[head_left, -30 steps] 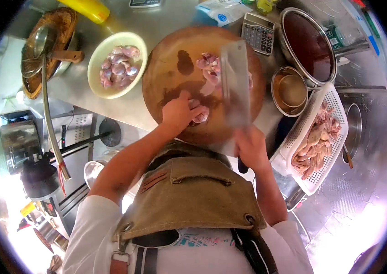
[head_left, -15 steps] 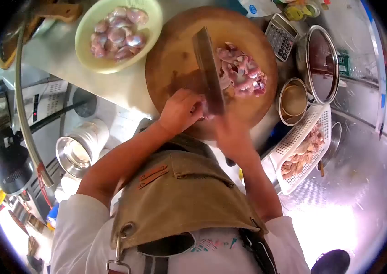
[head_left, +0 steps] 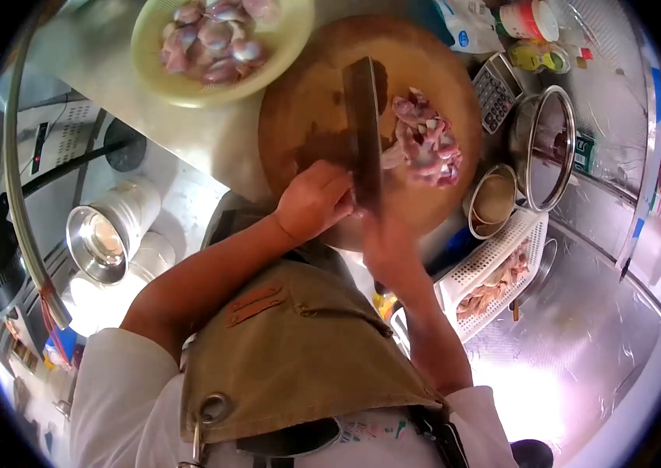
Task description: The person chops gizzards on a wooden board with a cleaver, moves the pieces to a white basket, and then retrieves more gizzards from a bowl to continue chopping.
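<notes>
My right hand (head_left: 391, 246) grips a broad cleaver (head_left: 363, 129) by its handle; motion smears the hand. The blade points away from me over the round wooden chopping board (head_left: 307, 78). Close against the blade's left side, my left hand (head_left: 316, 199) has its fingers curled down on a piece of meat, mostly hidden by the fingers and blade. Right of the cleaver lies a heap of cut gizzards (head_left: 430, 140), one pale piece near the blade. Beyond the board's left edge, whole gizzards (head_left: 217, 39) fill part of a pale green bowl (head_left: 291, 47).
To the right are a calculator (head_left: 496, 92), a steel pot (head_left: 537, 148) of dark red liquid, a smaller steel bowl (head_left: 473, 201) and a white perforated basket (head_left: 531, 234) of meat. Steel canisters (head_left: 104, 234) stand lower left. A white packet (head_left: 467, 27) lies at the back.
The view has shifted, so the board and bowl sit differently in it. Both hands stay at the board's near edge, and the cleaver stands slightly more upright in the picture.
</notes>
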Available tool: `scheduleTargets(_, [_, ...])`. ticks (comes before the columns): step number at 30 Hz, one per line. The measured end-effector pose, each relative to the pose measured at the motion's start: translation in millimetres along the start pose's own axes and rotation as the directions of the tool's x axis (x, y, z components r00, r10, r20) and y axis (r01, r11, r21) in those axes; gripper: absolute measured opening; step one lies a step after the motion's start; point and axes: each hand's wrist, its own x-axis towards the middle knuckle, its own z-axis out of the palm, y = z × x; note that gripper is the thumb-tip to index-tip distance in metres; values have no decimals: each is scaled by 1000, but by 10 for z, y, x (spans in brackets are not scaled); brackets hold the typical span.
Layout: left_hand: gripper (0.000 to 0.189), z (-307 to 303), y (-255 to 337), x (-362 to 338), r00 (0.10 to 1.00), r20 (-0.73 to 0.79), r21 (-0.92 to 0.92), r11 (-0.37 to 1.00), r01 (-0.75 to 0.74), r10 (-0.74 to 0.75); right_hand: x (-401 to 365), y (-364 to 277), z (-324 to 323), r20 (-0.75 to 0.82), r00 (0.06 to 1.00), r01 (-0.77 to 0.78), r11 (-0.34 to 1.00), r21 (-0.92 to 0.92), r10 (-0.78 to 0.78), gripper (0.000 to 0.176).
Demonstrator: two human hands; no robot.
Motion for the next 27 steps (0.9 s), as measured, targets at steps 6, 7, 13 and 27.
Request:
scheduleTargets(6, [24, 42, -88, -173, 960, 267, 46, 994, -98, 82, 57, 154, 261, -117, 992, -59, 993, -100, 47, 27])
scheduleTargets(7, [25, 12, -60, -219, 961, 242, 29, 989, -142, 131, 26, 116, 249, -167, 984, -78, 995, -59, 67, 27])
scheduleTargets(13, [26, -13, -102, -396, 967, 160, 18, 978, -206, 200, 19, 416, 185, 43, 917, -394, 881, 261, 397, 27])
scheduleTargets(27, [21, 9, 83, -169, 988, -153, 40, 999, -1, 7, -274, -100, -27, 2, 1000, 27, 999, -22, -27, 19])
